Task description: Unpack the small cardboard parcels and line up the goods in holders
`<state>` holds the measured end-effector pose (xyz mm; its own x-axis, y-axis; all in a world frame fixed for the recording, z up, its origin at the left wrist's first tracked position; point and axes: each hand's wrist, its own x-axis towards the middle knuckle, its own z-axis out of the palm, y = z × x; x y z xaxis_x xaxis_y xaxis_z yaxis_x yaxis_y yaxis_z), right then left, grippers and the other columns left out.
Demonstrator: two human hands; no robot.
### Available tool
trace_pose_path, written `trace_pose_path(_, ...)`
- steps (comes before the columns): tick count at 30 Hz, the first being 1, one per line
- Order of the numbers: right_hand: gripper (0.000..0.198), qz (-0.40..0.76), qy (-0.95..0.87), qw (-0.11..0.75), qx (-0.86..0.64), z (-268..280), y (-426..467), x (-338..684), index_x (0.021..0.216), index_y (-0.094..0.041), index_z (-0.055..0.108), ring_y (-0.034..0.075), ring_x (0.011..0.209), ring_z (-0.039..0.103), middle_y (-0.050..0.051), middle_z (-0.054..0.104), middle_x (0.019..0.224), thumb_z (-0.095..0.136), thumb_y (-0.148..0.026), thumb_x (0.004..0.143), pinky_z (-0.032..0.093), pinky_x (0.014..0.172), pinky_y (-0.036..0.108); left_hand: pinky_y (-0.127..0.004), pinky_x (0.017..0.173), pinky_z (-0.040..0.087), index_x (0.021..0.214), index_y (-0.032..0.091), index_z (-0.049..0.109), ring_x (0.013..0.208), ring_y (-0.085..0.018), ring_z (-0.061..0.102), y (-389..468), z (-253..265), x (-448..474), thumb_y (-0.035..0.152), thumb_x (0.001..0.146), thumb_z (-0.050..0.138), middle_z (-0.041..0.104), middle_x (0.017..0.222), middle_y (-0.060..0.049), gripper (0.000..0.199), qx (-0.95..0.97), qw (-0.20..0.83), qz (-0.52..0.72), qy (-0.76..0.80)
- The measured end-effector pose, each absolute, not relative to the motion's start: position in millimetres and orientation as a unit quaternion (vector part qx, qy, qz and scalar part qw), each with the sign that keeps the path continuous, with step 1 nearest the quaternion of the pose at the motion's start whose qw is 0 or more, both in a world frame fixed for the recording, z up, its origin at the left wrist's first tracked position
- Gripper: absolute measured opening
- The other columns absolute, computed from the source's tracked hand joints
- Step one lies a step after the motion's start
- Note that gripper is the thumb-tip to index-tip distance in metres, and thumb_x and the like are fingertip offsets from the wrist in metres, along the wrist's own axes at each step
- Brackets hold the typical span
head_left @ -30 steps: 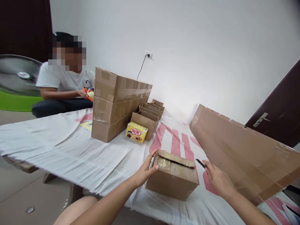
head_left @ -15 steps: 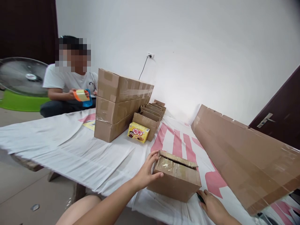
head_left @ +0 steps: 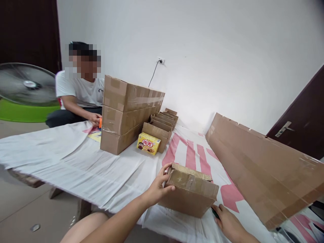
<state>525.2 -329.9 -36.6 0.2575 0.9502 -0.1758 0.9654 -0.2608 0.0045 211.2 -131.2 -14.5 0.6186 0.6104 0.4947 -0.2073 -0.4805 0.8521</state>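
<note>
Taped cardboard box, steadied by the left hand, dark tool in the right

Cardboard box (head_left: 186,200): set at the near edge of the tabletop, right of the middle; clear tape is seen across its top, and a flap (head_left: 191,172) is raised along the far top edge.
Left hand (head_left: 160,189): spread about the box's left top corner, by which the box is held.
Right hand (head_left: 227,221): closed around a dark tool (head_left: 215,213), held low beside the box's right near corner; the tool's tip cannot be made out.
Tabletop: covered by a white cloth (head_left: 101,172) printed with pink shapes.
Yellow carton (head_left: 148,143): placed beyond the box, to the left, before a row of open boxes (head_left: 157,131).
Stack of closed boxes (head_left: 123,116): piled three high, left of that row.
Large cardboard panel (head_left: 260,168): stood along the right side.
Co-worker (head_left: 82,91): seated far left; an orange item (head_left: 100,123), partly hidden by the stack, is held in one hand.
Fan (head_left: 30,84): positioned far left, above a green object (head_left: 27,111).
Wall socket (head_left: 160,61): fitted with a black cord.
</note>
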Motion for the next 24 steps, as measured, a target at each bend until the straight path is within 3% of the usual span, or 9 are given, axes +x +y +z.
trace_pose_path(6, 0.04, -0.044, 0.617, -0.018, 0.785, -26.0, -325.7, 527.7, 0.122, -0.019, 0.061, 0.029, 0.108, 0.06, 0.014, 0.063, 0.115, 0.046, -0.026, 0.086, 0.045, 0.094, 0.041, -0.047, 0.115, 0.022, 0.083, 0.02, 0.07, 0.134, -0.035, 0.03, -130.3, -16.3, 211.4, 0.072, 0.074, 0.059, 0.038, 0.13, -0.011, 0.054, 0.765, 0.462, 0.423, 0.149)
trace_pose_path(10, 0.042, -0.023, 0.594, -0.208, 0.777, -4.2, -312.8, 529.0, 0.11, -0.021, 0.064, 0.028, 0.11, 0.058, 0.013, 0.065, 0.112, 0.036, -0.046, 0.093, 0.045, 0.097, 0.043, -0.047, 0.114, 0.023, 0.081, 0.02, 0.07, 0.13, -0.034, 0.033, -130.3, -15.8, 210.0, 0.071, 0.076, 0.056, 0.039, 0.124, -0.01, 0.054, 0.78, 0.439, 0.42, 0.15)
trace_pose_path(13, 0.05, -0.054, 0.547, -0.356, 0.756, 19.6, -305.8, 521.5, 0.111, -0.022, 0.061, 0.028, 0.113, 0.058, 0.012, 0.064, 0.117, 0.034, -0.059, 0.092, 0.047, 0.098, 0.045, -0.048, 0.114, 0.023, 0.084, 0.021, 0.069, 0.13, -0.034, 0.033, -130.0, -15.9, 209.6, 0.07, 0.078, 0.056, 0.039, 0.126, -0.01, 0.051, 0.783, 0.435, 0.419, 0.15)
trace_pose_path(15, 0.05, -0.071, 0.541, -0.411, 0.731, 36.1, -304.7, 509.2, 0.113, -0.023, 0.06, 0.028, 0.116, 0.056, 0.012, 0.063, 0.121, 0.037, -0.06, 0.091, 0.046, 0.099, 0.044, -0.048, 0.114, 0.023, 0.083, 0.021, 0.069, 0.131, -0.034, 0.031, -130.0, -16.3, 209.4, 0.066, 0.08, 0.056, 0.038, 0.128, -0.011, 0.047, 0.784, 0.432, 0.42, 0.147)
trace_pose_path(19, 0.034, -0.066, 0.661, -0.413, 0.623, 58.3, -310.0, 470.8, 0.1, -0.026, 0.065, 0.024, 0.11, 0.057, 0.008, 0.065, 0.11, 0.04, -0.048, 0.096, 0.046, 0.096, 0.04, -0.05, 0.114, 0.022, 0.086, 0.021, 0.069, 0.136, -0.035, 0.027, -130.6, -17.7, 208.4, 0.052, 0.082, 0.06, 0.034, 0.137, -0.011, 0.032, 0.792, 0.422, 0.419, 0.14)
trace_pose_path(22, 0.026, -0.069, 0.759, -0.343, 0.549, 59.6, -316.4, 442.9, 0.082, -0.024, 0.06, 0.02, 0.091, 0.058, 0.004, 0.063, 0.089, 0.042, -0.036, 0.097, 0.048, 0.083, 0.036, -0.048, 0.114, 0.024, 0.09, 0.021, 0.068, 0.141, -0.035, 0.022, -131.7, -18.5, 205.8, 0.042, 0.077, 0.068, 0.025, 0.147, -0.01, 0.025, 0.795, 0.417, 0.419, 0.136)
trace_pose_path(24, 0.019, -0.046, 0.796, -0.28, 0.534, 54.8, -319.4, 431.3, 0.078, -0.022, 0.054, 0.019, 0.084, 0.056, 0.004, 0.059, 0.084, 0.047, -0.029, 0.095, 0.047, 0.074, 0.034, -0.047, 0.114, 0.026, 0.099, 0.022, 0.066, 0.144, -0.036, 0.018, -132.5, -18.2, 203.1, 0.037, 0.074, 0.071, 0.017, 0.154, -0.009, 0.029, 0.811, 0.405, 0.403, 0.126)
